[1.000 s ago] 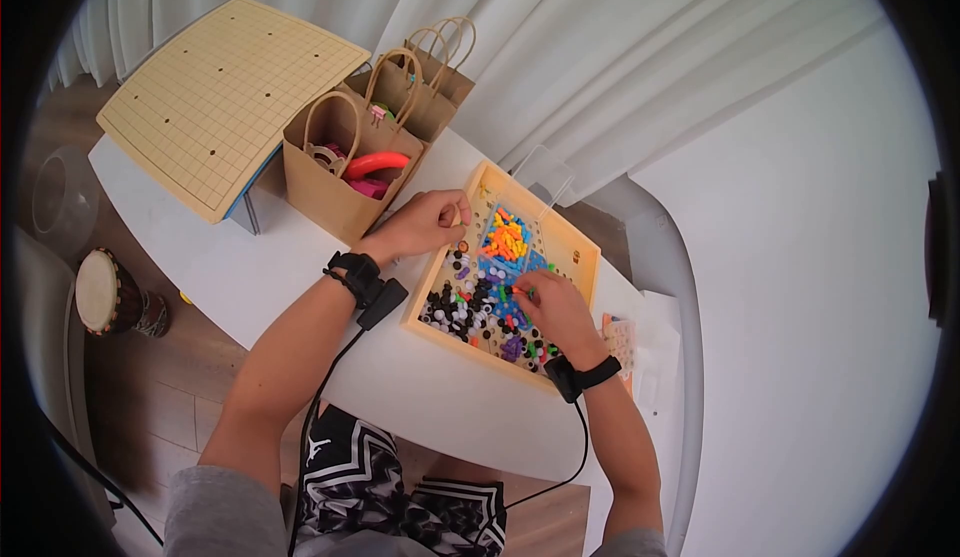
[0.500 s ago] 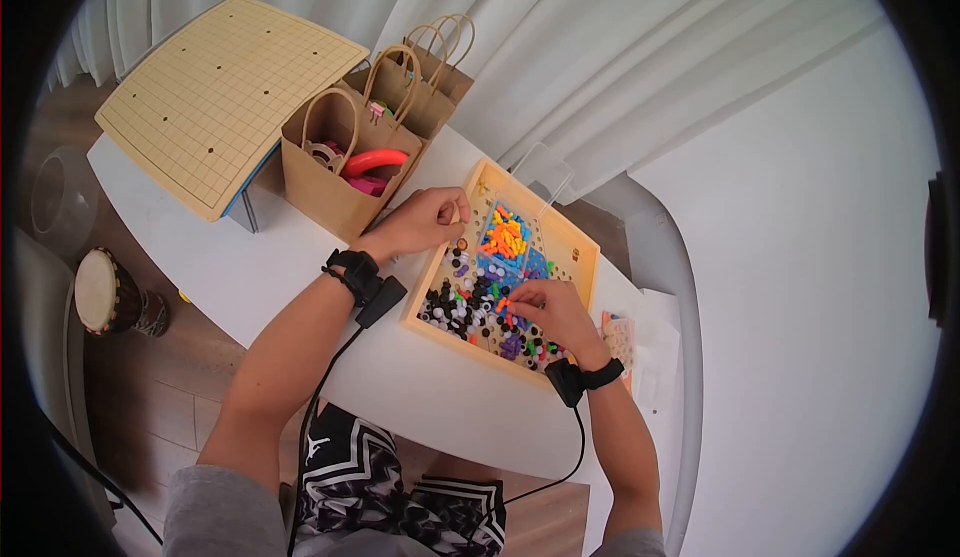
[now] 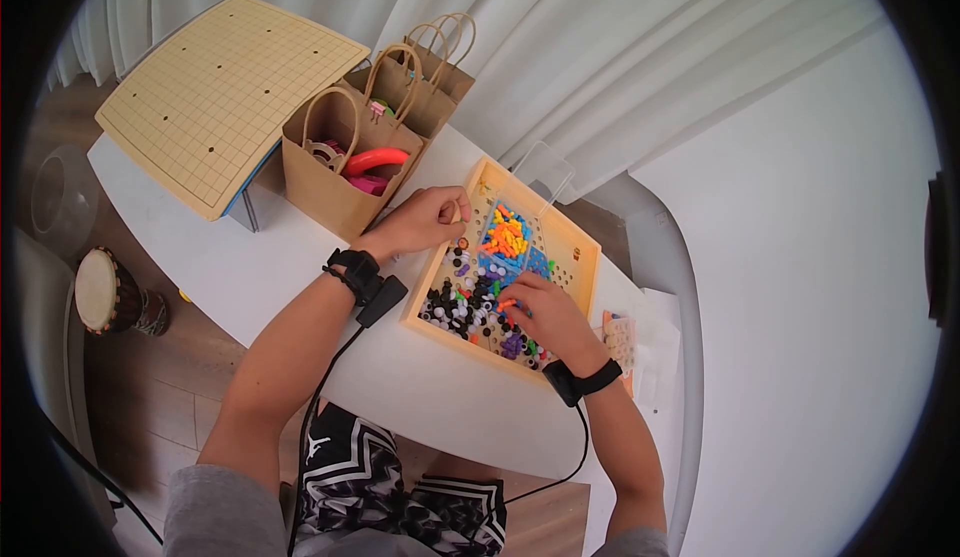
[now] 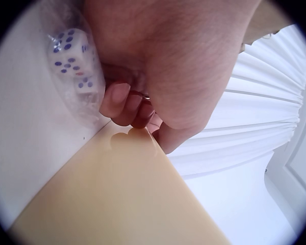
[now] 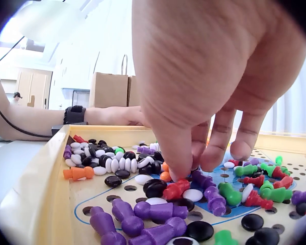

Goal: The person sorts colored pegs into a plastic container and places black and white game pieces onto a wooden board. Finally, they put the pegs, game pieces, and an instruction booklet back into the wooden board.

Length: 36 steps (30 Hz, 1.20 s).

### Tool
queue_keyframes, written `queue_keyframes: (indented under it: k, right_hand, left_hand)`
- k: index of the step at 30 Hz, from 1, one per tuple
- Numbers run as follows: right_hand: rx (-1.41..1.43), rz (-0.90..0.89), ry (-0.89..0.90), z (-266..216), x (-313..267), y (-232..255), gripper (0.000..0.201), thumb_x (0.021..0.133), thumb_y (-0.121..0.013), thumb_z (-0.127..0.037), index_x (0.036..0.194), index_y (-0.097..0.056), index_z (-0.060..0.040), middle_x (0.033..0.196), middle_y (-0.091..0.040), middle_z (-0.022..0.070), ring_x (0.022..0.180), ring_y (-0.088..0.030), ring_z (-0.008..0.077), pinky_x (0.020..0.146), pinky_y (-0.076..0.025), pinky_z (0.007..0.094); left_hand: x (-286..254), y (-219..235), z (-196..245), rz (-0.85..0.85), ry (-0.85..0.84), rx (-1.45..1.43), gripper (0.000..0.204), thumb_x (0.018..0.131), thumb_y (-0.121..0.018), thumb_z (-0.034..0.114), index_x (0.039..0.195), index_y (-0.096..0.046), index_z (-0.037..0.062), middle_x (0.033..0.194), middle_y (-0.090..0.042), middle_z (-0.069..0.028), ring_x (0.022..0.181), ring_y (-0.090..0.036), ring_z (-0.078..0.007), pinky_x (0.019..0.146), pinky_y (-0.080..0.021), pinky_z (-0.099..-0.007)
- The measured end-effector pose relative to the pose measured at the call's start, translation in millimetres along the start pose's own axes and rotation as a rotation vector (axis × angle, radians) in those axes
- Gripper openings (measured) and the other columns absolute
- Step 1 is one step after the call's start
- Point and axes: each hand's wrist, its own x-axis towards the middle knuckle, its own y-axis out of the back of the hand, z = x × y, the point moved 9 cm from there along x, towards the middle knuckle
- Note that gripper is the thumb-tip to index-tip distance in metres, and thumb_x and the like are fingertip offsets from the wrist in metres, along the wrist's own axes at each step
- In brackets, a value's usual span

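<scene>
Right hand is down in the near half of the tray, thumb and fingertips nearly closed; looks like a pinch on an orange peg, though the thumb partly blocks the contact. Fingertip pinch makes sense: pieces are small and packed tight, a whole-hand grab would take neighbours too. Other fingers bent, pointing down, empty as far as I can see. Red peg sits right under the thumb, purple pegs loose nearer the camera, green pegs off to the right, mostly lying on their sides. Left hand is curled over the tray's left corner, fingers one side, thumb the other, probably to steady it. Bagged dice just beside that hand, outside the tray. Black and white discs crowd the tray's near left; raised walls presumably stop them rolling off. Orange and yellow pegs form a squared-off heap farther out, apparently contained, so sorted vs. the loose mix. Tray sits flat on the white table. Paper bag and grid board are parked far left, likely for working room.
</scene>
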Motion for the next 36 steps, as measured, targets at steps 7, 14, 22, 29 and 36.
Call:
queue_keyframes:
  k: [7, 14, 22, 29, 36]
  right_hand:
    - [-0.080, -0.019, 0.003, 0.3, -1.3, 3.1, 0.014, 0.091, -0.073, -0.014, 0.102, -0.070, -0.0048, 0.100, -0.064, 0.0112, 0.090, -0.066, 0.0332, 0.078, -0.055, 0.0423]
    - [0.129, 0.232, -0.240, 28.8, 15.4, 57.2, 0.022, 0.092, -0.072, -0.015, 0.109, -0.070, -0.0011, 0.107, -0.072, 0.0161, 0.084, -0.071, 0.0306, 0.078, -0.058, 0.0396]
    - [0.052, 0.314, -0.201, 65.1, 1.0, 69.9, 0.022, 0.090, -0.070, -0.004, 0.111, -0.071, -0.0005, 0.100, -0.075, 0.0136, 0.084, -0.072, 0.0228, 0.068, -0.058, 0.0327]
    - [0.054, 0.213, -0.329, 104.1, -40.5, 54.9, 0.017, 0.087, -0.068, 0.000, 0.103, -0.072, 0.0008, 0.100, -0.074, 0.0161, 0.085, -0.072, 0.0295, 0.079, -0.057, 0.0382]
    - [0.031, 0.069, -0.345, 102.3, -64.3, 44.6, 0.025, 0.079, -0.074, 0.006, 0.104, -0.074, -0.0017, 0.098, -0.074, 0.0147, 0.086, -0.069, 0.0309, 0.080, -0.056, 0.0401]
  left_hand:
    - [0.6, -0.9, -3.3, -0.002, 0.003, -0.020, 0.014, 0.083, -0.072, 0.007, 0.093, -0.061, 0.0045, 0.061, -0.046, 0.0012, 0.058, -0.044, -0.0091, 0.055, -0.035, -0.0305]
    - [0.2, -1.9, -2.9, -0.001, -0.008, -0.001, 0.014, 0.083, -0.072, 0.007, 0.092, -0.061, 0.0047, 0.061, -0.046, 0.0008, 0.058, -0.043, -0.0093, 0.055, -0.035, -0.0307]
    - [0.3, 0.0, -1.8, 0.003, -0.010, -0.015, 0.013, 0.083, -0.071, 0.007, 0.092, -0.061, 0.0043, 0.060, -0.046, 0.0002, 0.058, -0.044, -0.0097, 0.055, -0.035, -0.0309]
    - [-0.3, -2.6, -1.7, -0.008, -0.004, 0.011, 0.013, 0.086, -0.069, 0.003, 0.095, -0.059, 0.0060, 0.062, -0.038, 0.0047, 0.060, -0.037, -0.0057, 0.056, -0.030, -0.0276]
    - [-0.1, -2.7, -2.0, -0.015, -0.008, 0.001, 0.013, 0.086, -0.069, 0.003, 0.095, -0.059, 0.0055, 0.063, -0.038, 0.0050, 0.060, -0.037, -0.0054, 0.056, -0.030, -0.0274]
